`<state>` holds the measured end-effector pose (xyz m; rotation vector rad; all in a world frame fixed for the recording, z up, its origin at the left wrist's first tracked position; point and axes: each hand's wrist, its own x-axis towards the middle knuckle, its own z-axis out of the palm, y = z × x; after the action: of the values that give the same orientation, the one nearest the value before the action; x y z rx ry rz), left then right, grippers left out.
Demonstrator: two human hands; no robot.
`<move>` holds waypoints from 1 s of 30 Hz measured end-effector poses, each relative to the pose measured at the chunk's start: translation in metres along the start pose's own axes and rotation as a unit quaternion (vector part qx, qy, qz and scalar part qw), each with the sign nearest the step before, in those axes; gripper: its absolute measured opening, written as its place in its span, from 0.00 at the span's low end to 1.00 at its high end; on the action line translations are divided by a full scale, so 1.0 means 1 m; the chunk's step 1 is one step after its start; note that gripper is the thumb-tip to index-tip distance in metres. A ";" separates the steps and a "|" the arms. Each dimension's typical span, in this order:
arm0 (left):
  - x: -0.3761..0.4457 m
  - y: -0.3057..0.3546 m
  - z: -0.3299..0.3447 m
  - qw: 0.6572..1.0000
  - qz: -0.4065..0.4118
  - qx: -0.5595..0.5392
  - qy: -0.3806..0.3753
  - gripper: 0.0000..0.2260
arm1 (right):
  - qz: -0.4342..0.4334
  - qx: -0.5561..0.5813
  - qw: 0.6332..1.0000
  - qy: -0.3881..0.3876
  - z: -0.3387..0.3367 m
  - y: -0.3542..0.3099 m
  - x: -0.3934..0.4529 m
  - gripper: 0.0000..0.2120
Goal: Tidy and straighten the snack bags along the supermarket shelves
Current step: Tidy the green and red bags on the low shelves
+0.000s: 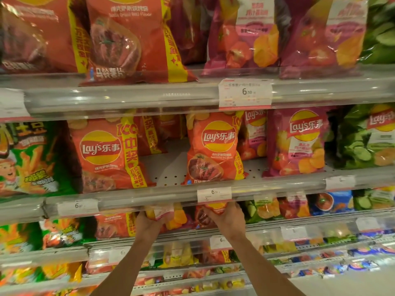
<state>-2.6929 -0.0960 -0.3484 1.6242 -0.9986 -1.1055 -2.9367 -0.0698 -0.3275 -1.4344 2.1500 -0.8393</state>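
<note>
Both my arms reach up to the third shelf from the top. My left hand [149, 224] grips the top of a purple tomato-flavour chip bag [171, 216] just under the shelf rail. My right hand [227, 218] grips the top of an orange BBQ chip bag [215, 207] beside it. The upper parts of both bags are hidden behind the rail and its price tags. On the shelf above, an orange Lay's bag [213, 146] stands upright with bare shelf to its left, and a larger orange Lay's bag [104, 154] leans at the left.
The clear shelf rail [149, 194] with a price tag [214, 194] runs right above my hands. Purple tomato bags [297, 142] and green cucumber bags [363, 137] stand to the right, a green snack bag [27, 159] to the left. Lower shelves hold several small packets.
</note>
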 end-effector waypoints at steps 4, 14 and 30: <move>-0.004 0.002 -0.013 1.000 0.005 0.006 0.025 0.26 | -0.021 0.000 1.000 0.011 0.004 -0.011 -0.005 0.43; -0.011 0.006 -0.011 1.000 0.019 0.002 0.015 0.33 | 0.005 0.062 0.998 0.023 -0.008 -0.005 -0.025 0.41; -0.038 0.024 0.138 0.994 0.029 0.061 -0.082 0.30 | 0.123 0.087 0.987 0.059 -0.084 0.103 -0.040 0.43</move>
<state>-2.8382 -0.0994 -0.3432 1.6104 -1.2339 -1.1718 -3.0442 0.0175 -0.3360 -1.0310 2.2195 -1.0105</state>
